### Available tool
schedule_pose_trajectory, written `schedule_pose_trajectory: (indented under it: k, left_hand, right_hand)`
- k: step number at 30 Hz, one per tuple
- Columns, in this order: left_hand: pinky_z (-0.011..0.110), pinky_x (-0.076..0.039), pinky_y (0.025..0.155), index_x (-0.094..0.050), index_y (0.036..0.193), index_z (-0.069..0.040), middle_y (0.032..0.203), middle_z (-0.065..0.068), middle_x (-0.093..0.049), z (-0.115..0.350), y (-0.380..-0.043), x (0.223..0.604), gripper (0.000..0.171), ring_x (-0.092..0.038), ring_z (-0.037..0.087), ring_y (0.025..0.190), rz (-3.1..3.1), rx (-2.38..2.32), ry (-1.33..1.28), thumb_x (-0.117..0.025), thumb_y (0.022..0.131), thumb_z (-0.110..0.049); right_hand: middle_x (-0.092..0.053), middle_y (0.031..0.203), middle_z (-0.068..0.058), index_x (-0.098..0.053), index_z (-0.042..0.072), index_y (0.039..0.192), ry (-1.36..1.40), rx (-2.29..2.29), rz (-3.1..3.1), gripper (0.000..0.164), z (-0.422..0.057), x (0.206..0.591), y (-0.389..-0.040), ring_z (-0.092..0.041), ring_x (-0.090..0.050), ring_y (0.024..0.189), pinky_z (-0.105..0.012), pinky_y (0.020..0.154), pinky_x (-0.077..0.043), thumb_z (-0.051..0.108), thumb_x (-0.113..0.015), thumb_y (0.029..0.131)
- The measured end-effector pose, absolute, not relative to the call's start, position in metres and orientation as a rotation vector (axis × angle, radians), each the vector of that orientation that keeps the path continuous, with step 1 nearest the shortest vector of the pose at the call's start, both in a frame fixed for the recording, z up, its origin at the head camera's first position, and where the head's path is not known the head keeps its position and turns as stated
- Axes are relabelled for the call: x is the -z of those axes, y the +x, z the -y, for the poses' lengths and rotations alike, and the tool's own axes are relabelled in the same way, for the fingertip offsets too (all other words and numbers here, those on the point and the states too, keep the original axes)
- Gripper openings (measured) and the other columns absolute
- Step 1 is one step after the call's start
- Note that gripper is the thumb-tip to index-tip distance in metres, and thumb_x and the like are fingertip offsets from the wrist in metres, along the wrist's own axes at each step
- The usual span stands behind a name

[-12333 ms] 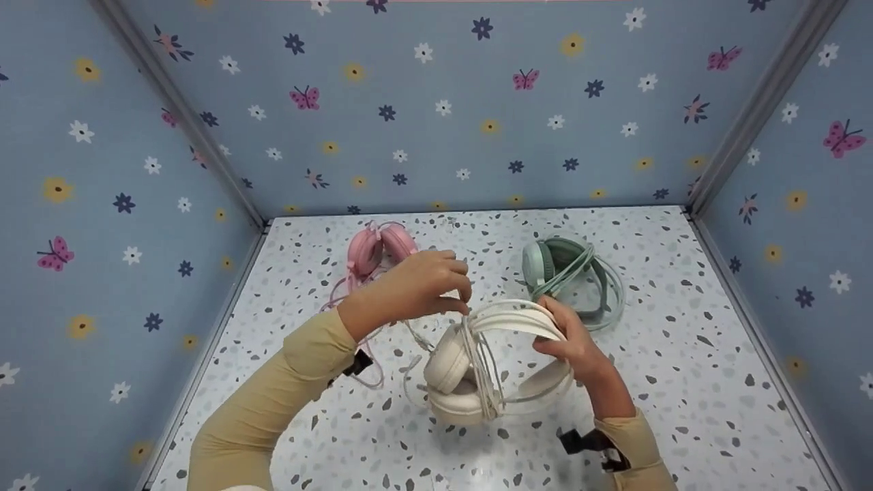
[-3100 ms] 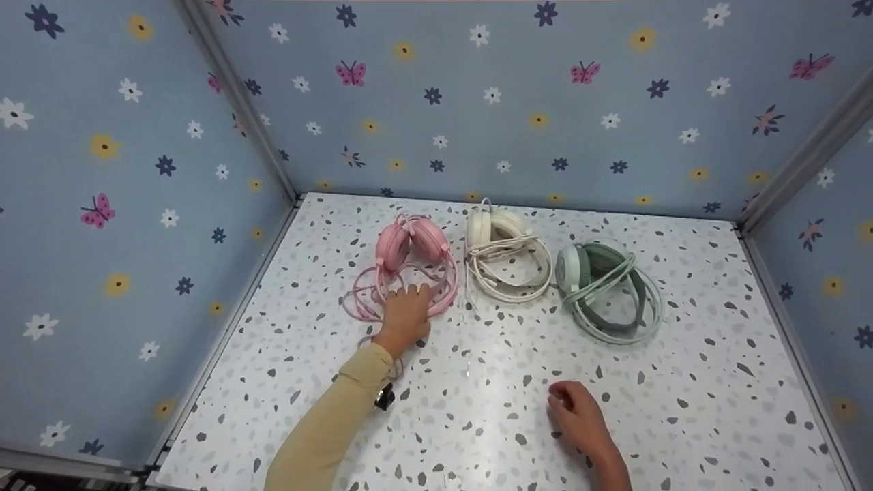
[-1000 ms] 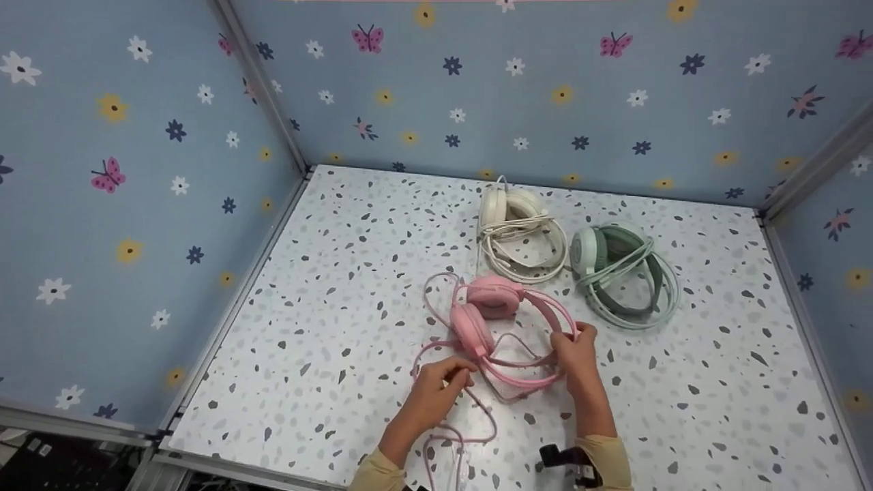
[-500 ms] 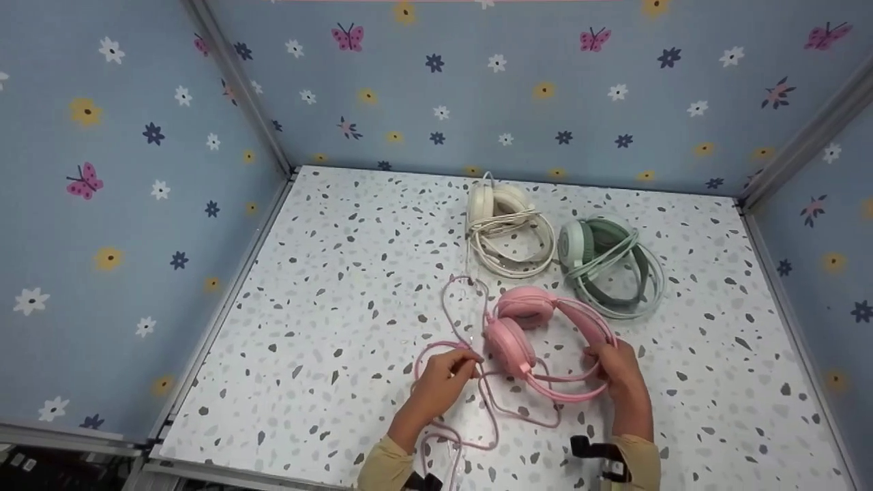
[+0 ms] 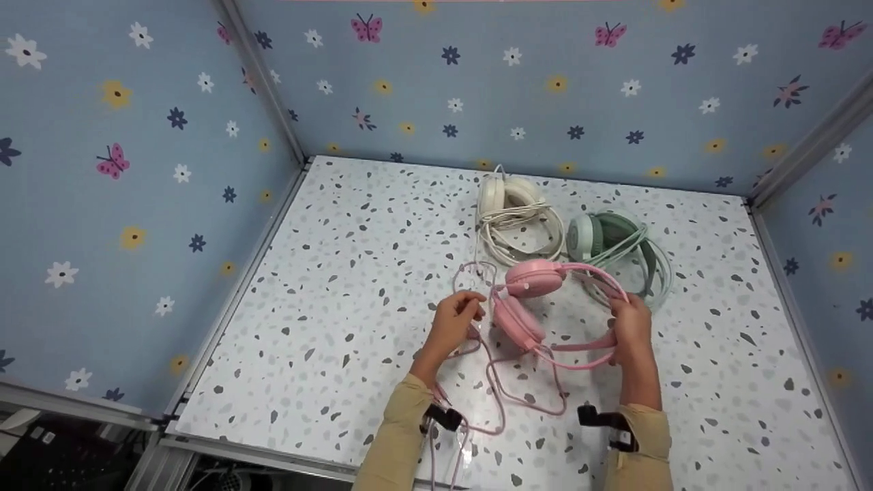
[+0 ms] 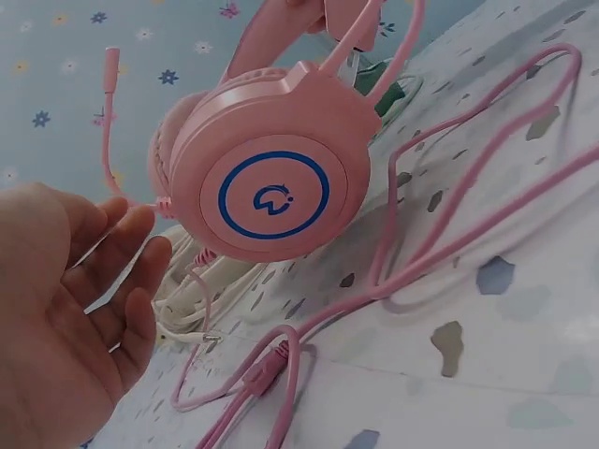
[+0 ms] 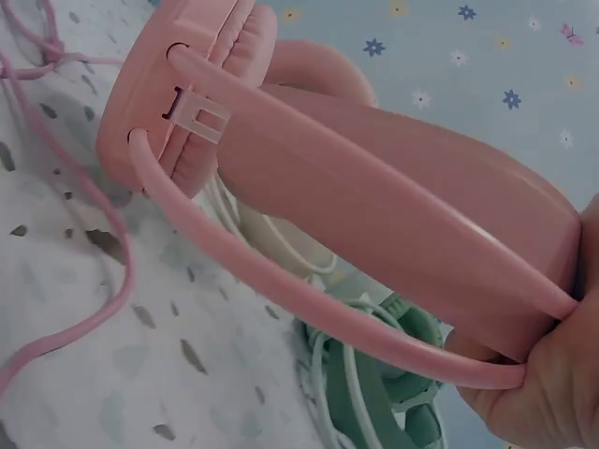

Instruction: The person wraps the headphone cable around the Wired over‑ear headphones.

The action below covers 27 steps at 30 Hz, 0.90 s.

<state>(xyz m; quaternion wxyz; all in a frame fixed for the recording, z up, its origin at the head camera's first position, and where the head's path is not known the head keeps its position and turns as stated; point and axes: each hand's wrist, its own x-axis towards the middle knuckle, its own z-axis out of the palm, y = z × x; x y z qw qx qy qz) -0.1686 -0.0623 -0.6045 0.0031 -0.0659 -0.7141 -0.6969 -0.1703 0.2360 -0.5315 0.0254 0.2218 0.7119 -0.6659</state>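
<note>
My right hand (image 5: 631, 331) grips the pink headset (image 5: 521, 326) by its headband (image 7: 402, 253), midway between the table's (image 5: 327, 327) side edges. Its long axis runs crosswise, earcups (image 5: 535, 278) leftward, just beside my left hand (image 5: 451, 324), fingers (image 6: 114, 251) loosely curled.

Pink ear cup (image 6: 304, 201): blue logo (image 6: 272, 199) inside blue ring (image 6: 223, 196), no readable word. White label (image 5: 48, 437) on dark object (image 5: 41, 467), lower left, too small to read.
</note>
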Motion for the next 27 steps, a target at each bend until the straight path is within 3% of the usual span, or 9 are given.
schedule_pose_trajectory:
  k: [2, 4, 9, 13, 17, 21, 27]
  left_hand:
    - [0.051, -0.052, 0.068, -0.063, 0.107, 0.009, 0.084, 0.022, -0.063, 0.059, -0.178, 0.596, 0.02, -0.06, 0.043, 0.079, 2.182, 2.167, -0.178, -0.049, 0.101, -0.004]
    - [0.044, -0.052, 0.071, -0.063, 0.105, 0.009, 0.087, 0.027, -0.062, 0.055, -0.186, 0.586, 0.018, -0.061, 0.041, 0.08, 2.141, 2.166, -0.15, -0.048, 0.1, 0.0]
    - [0.028, -0.05, 0.077, -0.057, 0.119, 0.009, 0.11, 0.028, -0.059, 0.049, -0.2, 0.573, 0.024, -0.063, 0.036, 0.093, 2.114, 2.22, -0.167, -0.05, 0.097, 0.005]
    - [0.032, -0.047, 0.088, -0.045, 0.139, 0.005, 0.133, 0.021, -0.05, 0.046, -0.212, 0.572, 0.039, -0.058, 0.026, 0.111, 2.039, 2.299, -0.299, -0.048, 0.1, -0.001]
    - [0.036, -0.043, 0.099, -0.035, 0.147, 0.0, 0.144, 0.013, -0.044, 0.043, -0.219, 0.556, 0.044, -0.049, 0.02, 0.126, 1.95, 2.442, -0.465, -0.04, 0.106, -0.015]
    - [0.038, -0.042, 0.099, -0.042, 0.141, 0.002, 0.136, 0.012, -0.051, 0.044, -0.225, 0.536, 0.042, -0.052, 0.022, 0.121, 1.695, 2.686, -0.46, -0.035, 0.107, -0.021]
    - [0.028, -0.048, 0.073, -0.061, 0.114, 0.002, 0.102, 0.008, -0.062, 0.044, -0.232, 0.512, 0.02, -0.06, 0.018, 0.089, 1.567, 2.662, -0.122, -0.055, 0.099, -0.009]
  right_hand:
    - [-0.039, 0.085, -0.002, -0.049, -0.005, 0.119, 0.657, 2.095, -2.178, 0.026, -0.238, 0.521, -0.175, -0.013, -0.036, 0.063, -0.027, 0.06, -0.033, 0.012, -0.041, 0.1]
    - [-0.038, 0.075, 0.001, -0.051, -0.005, 0.111, 0.59, 2.198, -2.087, 0.021, -0.241, 0.511, -0.181, -0.011, -0.033, 0.059, -0.025, 0.056, -0.032, 0.01, -0.041, 0.1]
    - [-0.038, 0.068, 0.002, -0.056, 0.003, 0.093, 0.368, 2.393, -1.716, 0.023, -0.249, 0.491, -0.192, -0.008, -0.03, 0.048, -0.021, 0.044, -0.029, 0.013, -0.039, 0.103]
    - [-0.046, 0.075, -0.005, -0.05, 0.0, 0.097, 0.263, 2.454, -1.457, 0.022, -0.253, 0.48, -0.198, -0.01, -0.032, 0.045, -0.022, 0.041, -0.03, 0.017, -0.036, 0.105]
    - [-0.034, 0.068, -0.002, -0.04, 0.002, 0.096, 0.191, 2.5, -1.259, 0.019, -0.256, 0.474, -0.204, -0.01, -0.032, 0.045, -0.023, 0.041, -0.029, 0.019, -0.035, 0.105]
    - [-0.022, 0.067, -0.001, -0.041, 0.003, 0.092, 0.125, 2.536, -1.09, 0.02, -0.257, 0.474, -0.21, -0.011, -0.028, 0.044, -0.025, 0.039, -0.027, 0.017, -0.037, 0.105]
    - [-0.022, 0.066, -0.002, -0.043, 0.001, 0.094, -0.044, 2.581, -0.96, 0.019, -0.26, 0.47, -0.209, -0.013, -0.028, 0.046, -0.025, 0.04, -0.03, 0.015, -0.037, 0.105]
